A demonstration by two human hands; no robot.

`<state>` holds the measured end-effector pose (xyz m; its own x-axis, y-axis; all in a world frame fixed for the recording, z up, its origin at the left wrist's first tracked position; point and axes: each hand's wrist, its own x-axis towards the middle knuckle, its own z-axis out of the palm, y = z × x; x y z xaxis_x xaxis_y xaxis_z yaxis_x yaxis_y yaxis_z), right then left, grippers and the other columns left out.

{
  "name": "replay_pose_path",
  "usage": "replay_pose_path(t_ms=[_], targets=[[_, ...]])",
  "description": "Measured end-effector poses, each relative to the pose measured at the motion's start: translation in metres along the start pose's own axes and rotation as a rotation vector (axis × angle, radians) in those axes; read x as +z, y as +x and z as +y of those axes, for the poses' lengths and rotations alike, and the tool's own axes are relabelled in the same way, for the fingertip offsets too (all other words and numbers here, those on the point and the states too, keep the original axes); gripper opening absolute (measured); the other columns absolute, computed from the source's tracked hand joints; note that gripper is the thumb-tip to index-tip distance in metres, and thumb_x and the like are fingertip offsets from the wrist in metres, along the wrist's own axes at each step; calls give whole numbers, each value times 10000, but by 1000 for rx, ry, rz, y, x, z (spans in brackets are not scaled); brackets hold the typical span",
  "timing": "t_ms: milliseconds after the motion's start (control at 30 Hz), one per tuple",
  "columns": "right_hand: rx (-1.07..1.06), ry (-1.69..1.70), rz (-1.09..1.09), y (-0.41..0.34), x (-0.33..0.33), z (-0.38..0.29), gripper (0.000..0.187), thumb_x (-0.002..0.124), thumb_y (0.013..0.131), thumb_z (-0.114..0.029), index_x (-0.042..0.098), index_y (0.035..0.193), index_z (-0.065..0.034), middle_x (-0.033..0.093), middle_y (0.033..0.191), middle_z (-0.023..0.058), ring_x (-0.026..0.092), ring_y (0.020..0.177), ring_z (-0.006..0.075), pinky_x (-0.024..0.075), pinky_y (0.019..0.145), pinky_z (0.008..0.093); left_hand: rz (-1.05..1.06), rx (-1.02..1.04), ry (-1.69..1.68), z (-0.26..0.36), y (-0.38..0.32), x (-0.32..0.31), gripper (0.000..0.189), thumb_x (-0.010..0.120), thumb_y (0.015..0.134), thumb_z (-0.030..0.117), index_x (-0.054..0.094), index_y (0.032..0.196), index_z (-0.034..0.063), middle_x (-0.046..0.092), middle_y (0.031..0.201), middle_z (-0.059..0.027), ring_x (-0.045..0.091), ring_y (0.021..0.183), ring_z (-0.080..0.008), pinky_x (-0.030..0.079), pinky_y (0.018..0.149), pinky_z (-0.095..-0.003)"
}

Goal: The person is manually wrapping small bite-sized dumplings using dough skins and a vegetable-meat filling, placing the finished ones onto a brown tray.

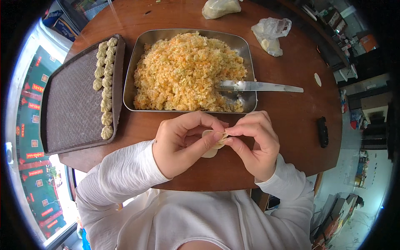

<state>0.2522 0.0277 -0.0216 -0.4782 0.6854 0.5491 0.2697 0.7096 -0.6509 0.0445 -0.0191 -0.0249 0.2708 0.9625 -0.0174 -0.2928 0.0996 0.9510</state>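
Note:
Both hands meet over the near side of the table, in front of a metal tray of filling. A small pale dough wrapper is pinched between them, its rim gathered into folds. My left hand cups it from the left with thumb and forefinger at the edge. From the right, my right hand nips the same edge between thumb and fingertip. What lies inside the wrapper is hidden by the fingers. Below the left thumb shows a flat, pale rounded piece, probably dough; whether it is separate I cannot tell.
Chopped vegetable filling is heaped in the metal tray, with a flat metal spreader resting over its right rim. Pleated dumplings line the right side of a dark baking tray. Plastic bags, a dough disc and a black object lie rightward.

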Motion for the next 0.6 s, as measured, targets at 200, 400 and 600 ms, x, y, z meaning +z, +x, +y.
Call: replay_pose_path(t_ms=[200,400,600], targets=[[-20,-21,-27,0,-2,2,203,793,774,-32,702,940,-105,650,913,34,589,834,225,466,742,338,2,-28,5,2,0,0,161,617,991,59,606,1123,-33,663,1192,-129,637,1067,-151,533,927,-307],[2,-37,-66,1,-2,-1,127,729,835,-32,656,926,-82,636,934,49,575,856,244,462,756,350,17,11,-18,1,0,2,192,630,985,55,588,1142,-48,678,1114,-104,661,1019,-128,557,853,-257],[35,-17,-44,0,-3,-1,102,697,869,-34,625,932,-68,624,944,65,569,860,255,463,765,360,-7,20,-80,4,-1,1,266,602,980,29,505,1219,-34,613,1273,-179,614,1187,-221,515,1000,-359]])
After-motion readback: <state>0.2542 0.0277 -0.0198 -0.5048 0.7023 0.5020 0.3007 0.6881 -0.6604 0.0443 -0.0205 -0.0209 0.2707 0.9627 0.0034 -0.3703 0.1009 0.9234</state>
